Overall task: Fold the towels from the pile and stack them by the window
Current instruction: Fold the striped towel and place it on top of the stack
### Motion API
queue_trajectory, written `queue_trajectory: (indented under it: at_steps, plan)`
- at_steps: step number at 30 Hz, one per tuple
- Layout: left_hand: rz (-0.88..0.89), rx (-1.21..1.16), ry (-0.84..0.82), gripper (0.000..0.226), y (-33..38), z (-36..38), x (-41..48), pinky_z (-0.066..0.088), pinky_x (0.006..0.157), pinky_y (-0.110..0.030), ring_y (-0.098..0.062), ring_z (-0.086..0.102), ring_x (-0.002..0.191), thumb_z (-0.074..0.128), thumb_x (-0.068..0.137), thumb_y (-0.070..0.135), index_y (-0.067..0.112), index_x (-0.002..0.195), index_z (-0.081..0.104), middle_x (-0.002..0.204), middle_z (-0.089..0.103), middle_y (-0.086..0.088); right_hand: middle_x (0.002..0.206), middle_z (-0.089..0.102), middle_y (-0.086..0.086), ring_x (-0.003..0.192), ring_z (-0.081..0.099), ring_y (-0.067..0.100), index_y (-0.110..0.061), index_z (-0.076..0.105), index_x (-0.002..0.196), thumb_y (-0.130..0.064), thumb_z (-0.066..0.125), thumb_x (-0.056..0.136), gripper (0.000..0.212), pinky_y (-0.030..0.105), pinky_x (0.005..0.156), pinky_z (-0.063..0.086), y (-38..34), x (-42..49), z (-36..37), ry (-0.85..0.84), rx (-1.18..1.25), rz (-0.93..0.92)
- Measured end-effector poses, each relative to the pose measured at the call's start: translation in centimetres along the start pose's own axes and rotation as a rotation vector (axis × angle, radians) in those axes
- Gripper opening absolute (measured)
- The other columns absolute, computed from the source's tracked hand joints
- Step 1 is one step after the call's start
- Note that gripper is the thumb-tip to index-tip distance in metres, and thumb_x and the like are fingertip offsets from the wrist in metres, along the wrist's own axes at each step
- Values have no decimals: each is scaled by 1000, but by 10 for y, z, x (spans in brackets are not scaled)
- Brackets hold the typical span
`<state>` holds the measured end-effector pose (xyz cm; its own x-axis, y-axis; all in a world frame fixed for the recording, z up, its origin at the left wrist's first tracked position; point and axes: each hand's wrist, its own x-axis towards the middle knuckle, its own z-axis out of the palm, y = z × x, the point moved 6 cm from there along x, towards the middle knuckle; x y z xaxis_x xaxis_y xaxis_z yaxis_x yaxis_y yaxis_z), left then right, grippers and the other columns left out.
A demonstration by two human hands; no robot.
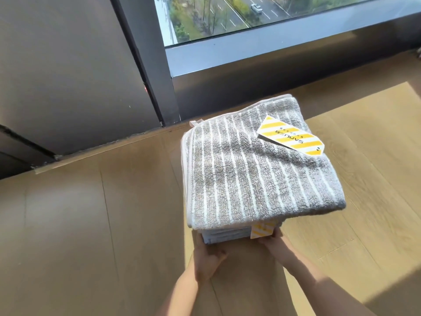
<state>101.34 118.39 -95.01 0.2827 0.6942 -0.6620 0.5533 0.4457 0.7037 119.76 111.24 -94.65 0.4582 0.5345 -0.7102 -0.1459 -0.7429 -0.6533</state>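
Note:
A stack of folded towels [250,179] is in the middle of the view, just in front of the window [227,17]. Its top towel is grey with thin white stripes and carries a yellow-and-white striped tag [290,137]. Pale blue towel layers [224,236] and a second yellow tag [262,231] show at the near edge. My left hand [207,254] holds the stack's near left bottom corner. My right hand [273,241] holds the near right bottom edge. The fingers of both hands are hidden under the stack. I cannot tell whether the stack rests on the floor.
Light wooden floor [91,224] spreads all around, with a sunlit patch to the right. A dark wall panel [68,76] and a dark window post [148,65] stand at the left. A low grey sill [273,49] runs under the glass.

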Motion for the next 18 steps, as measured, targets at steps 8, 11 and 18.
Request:
queue_trajectory:
  at_steps: [8,11,18]
  plan:
    - [187,-122,223,57,8,-8,8,41,69,2,23,55,87,72,72,0,6,123,46,101,59,9,85,57,1,74,51,13,-25,50,90,-13,54,57,36,25,65,42,-11,-3,-8,-87,70,-69]
    - [101,-90,285,41,6,-1,1,39,61,-2,2,61,94,64,76,14,18,115,50,94,59,13,78,57,-5,72,52,10,-23,52,88,-17,54,56,32,25,63,41,-11,-3,-8,-96,69,-108]
    - [65,103,366,56,33,2,26,31,68,-20,-23,53,116,41,62,37,21,114,52,120,59,-4,74,55,4,74,50,17,-15,49,77,-26,53,77,12,27,63,39,-36,37,-22,-89,-113,-171]
